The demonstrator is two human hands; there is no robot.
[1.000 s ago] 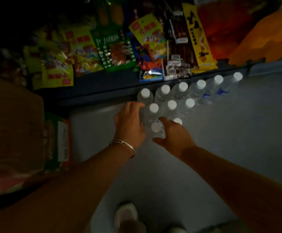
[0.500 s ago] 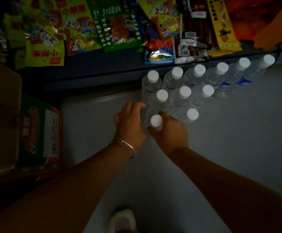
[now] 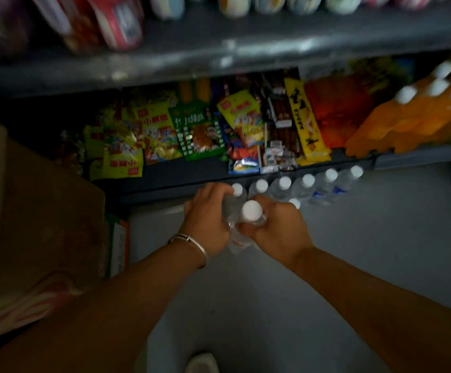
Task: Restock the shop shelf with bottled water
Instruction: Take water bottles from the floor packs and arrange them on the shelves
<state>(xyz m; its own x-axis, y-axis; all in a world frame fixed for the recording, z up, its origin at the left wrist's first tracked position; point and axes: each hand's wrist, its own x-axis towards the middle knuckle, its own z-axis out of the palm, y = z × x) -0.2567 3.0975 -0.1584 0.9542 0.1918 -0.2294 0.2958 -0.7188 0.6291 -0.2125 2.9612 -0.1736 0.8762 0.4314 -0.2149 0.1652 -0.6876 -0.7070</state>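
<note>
Both hands now grip clear plastic water bottles with white caps [image 3: 251,211] at centre frame, lifted clear of the floor cluster, where half a second ago they only touched them. The left hand [image 3: 208,219] and right hand [image 3: 278,230] sit higher; an upper grey metal shelf [image 3: 246,49] enters at top.

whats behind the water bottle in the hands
Behind the water bottle gripped by the left hand and right hand stands a row of bottles along the shelf edge. The hands cover any bottles directly below.
</note>
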